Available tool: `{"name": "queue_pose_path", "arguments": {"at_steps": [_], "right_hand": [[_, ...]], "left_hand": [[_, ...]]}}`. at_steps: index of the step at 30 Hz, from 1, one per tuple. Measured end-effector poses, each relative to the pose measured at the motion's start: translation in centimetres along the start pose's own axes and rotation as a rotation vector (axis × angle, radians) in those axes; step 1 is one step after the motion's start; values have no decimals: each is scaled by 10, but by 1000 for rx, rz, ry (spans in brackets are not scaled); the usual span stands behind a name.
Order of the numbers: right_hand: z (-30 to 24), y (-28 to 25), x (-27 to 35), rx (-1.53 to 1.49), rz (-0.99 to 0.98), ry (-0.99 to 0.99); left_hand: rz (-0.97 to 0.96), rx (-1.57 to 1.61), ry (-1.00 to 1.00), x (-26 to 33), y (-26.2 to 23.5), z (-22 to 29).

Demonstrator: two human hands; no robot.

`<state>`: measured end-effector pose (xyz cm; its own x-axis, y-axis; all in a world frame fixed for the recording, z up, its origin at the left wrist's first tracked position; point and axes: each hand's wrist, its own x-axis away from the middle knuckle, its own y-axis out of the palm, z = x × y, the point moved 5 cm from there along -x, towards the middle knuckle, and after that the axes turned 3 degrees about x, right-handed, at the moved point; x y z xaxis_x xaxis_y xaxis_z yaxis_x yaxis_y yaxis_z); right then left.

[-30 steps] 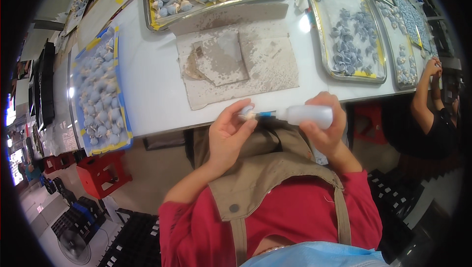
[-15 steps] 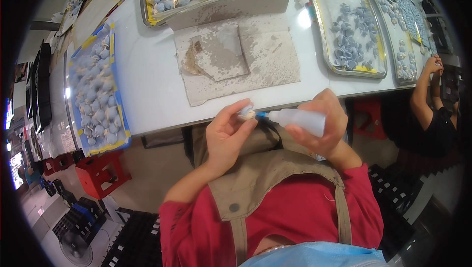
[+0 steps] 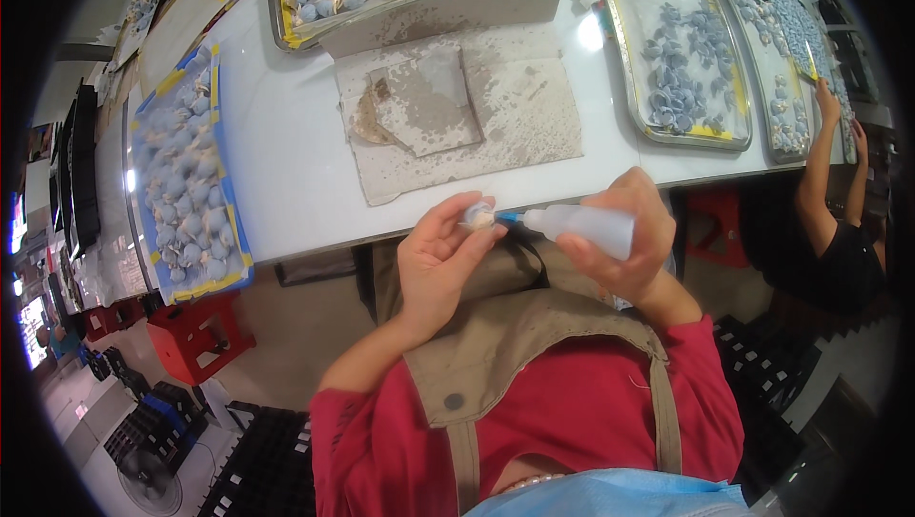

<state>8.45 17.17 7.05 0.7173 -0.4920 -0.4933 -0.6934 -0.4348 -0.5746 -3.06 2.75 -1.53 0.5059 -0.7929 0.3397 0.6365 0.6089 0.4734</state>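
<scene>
A small pale blue-and-cream piece (image 3: 479, 217) sits pinched between the left hand's (image 3: 440, 264) fingertips, held just off the near edge of the white surface (image 3: 286, 183). The right hand (image 3: 624, 245) is wrapped around a translucent squeeze bottle (image 3: 583, 226), its blue nozzle touching the piece. Trays of similar blue pieces (image 3: 181, 183) lie on the surface.

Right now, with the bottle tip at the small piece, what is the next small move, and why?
Probably a gentle squeeze of the squeeze bottle in the right hand: its blue nozzle already meets the small pale piece pinched in the left hand, so nothing seems left to line up.
</scene>
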Motion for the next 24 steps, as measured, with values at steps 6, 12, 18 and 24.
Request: {"name": "queue_pose_path", "arguments": {"at_steps": [6,12,18,24], "right_hand": [[1,0,0,-2,2,31],[1,2,-2,15,0,24],[8,5,0,-47,-14,96],[28,16,-2,-248,3,358]], "left_hand": [[19,42,-40,0,1,-2],[16,39,-47,0,1,-2],[28,29,-66,-1,-2,-1],[46,163,-182,-5,-11,-5]]}}
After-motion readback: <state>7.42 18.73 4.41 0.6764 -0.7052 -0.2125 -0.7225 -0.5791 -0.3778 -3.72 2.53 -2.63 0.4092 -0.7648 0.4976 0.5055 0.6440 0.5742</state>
